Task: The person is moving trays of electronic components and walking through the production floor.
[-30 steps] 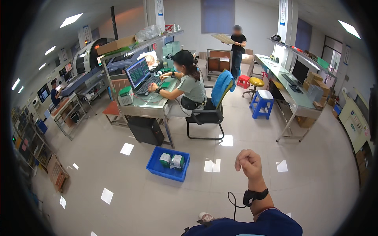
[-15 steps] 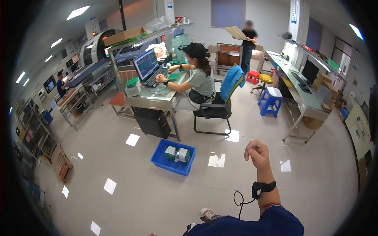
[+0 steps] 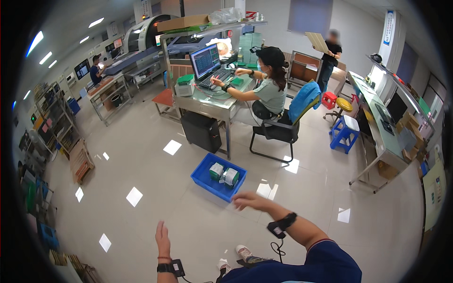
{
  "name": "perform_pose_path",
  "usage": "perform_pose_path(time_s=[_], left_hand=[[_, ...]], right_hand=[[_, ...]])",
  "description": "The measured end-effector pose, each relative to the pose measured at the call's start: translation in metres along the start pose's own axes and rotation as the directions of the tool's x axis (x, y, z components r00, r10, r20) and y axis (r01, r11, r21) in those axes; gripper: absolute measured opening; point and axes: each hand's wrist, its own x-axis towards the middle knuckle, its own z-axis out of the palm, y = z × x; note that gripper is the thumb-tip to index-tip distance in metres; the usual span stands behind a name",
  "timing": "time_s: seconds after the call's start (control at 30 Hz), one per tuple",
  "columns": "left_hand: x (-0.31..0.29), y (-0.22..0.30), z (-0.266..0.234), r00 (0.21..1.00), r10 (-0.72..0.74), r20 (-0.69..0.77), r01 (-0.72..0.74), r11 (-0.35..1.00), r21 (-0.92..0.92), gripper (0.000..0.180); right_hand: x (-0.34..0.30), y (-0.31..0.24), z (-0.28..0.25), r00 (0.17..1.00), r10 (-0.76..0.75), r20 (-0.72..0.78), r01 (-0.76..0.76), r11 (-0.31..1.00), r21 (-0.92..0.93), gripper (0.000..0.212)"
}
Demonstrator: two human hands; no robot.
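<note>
My left hand (image 3: 163,240) is raised over the floor at the lower middle, fingers stretched out and holding nothing. My right hand (image 3: 252,201) reaches across toward the middle, its fingers loosely curved and apart, with nothing visible in them. In the picture it lies just by the near right corner of a blue plastic bin (image 3: 206,186); no contact with it can be seen. Inside the bin lie two green bundles wrapped in white, a left one (image 3: 216,170) and a right one (image 3: 230,177). Each of my wrists carries a black strapped device with a cable.
Beyond the bin is a workbench (image 3: 207,108) with a laptop (image 3: 205,61), where a seated person (image 3: 271,75) works. A black box (image 3: 200,132) stands under it. A black chair (image 3: 278,132), a blue stool (image 3: 345,132) and a long table (image 3: 384,127) are to the right.
My left hand has come into view at the lower middle. My right hand has swung left toward the bin, its fingers less curled. The view has turned left.
</note>
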Motion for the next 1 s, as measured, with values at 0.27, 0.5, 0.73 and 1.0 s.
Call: perform_pose_path(time_s=[0.27, 0.5, 0.73, 1.0], left_hand=[[-0.038, 0.13, 0.13, 0.723, 0.5, 0.477, -0.584, 0.811, 0.034, 0.058], [-0.053, 0.103, 0.138, 0.483, 0.431, 0.762, -0.875, 0.257, 0.41, 0.071], [-0.067, -0.069, 0.08, 0.72, 0.113, 0.685, -0.651, 0.453, 0.609, 0.054], [-0.125, -0.272, -0.072, 0.907, -0.386, 0.17, 0.04, 0.48, 0.876, 0.033]], right_hand=[[0.032, 0.08, 0.144, 0.863, -0.178, 0.474, -0.205, 0.732, 0.649, 0.076], [0.01, 0.065, 0.088, 0.87, -0.323, 0.372, -0.242, 0.378, 0.894, 0.071], [-0.028, 0.064, -0.012, 0.999, 0.008, 0.053, -0.047, 0.603, 0.796, 0.05], [-0.064, 0.065, -0.06, 0.951, 0.129, -0.282, 0.082, 0.773, 0.629, 0.032]])
